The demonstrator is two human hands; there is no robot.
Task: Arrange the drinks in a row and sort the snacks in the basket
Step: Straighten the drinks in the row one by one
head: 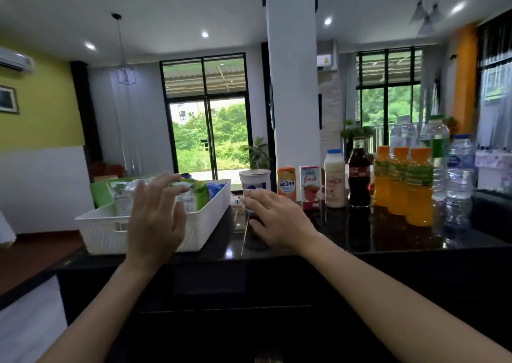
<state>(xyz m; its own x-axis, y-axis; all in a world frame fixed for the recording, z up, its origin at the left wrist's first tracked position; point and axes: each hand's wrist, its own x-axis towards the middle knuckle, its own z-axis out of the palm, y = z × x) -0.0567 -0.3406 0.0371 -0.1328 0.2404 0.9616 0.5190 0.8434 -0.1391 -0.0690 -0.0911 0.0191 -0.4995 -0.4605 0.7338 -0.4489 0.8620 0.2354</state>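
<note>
Hovering before the white woven-textured plastic basket (102, 238) of snacks (194, 193), the left hand (156, 221) is spread, nothing held. The right hand (277, 221) is seen open and empty near drinks (359, 180) ranged along the glossy bench (346, 242).

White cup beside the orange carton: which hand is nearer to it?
Right. The right hand is just in front of the white cup, fingertips by its base; the left hand hovers over the white basket, further left.
</note>
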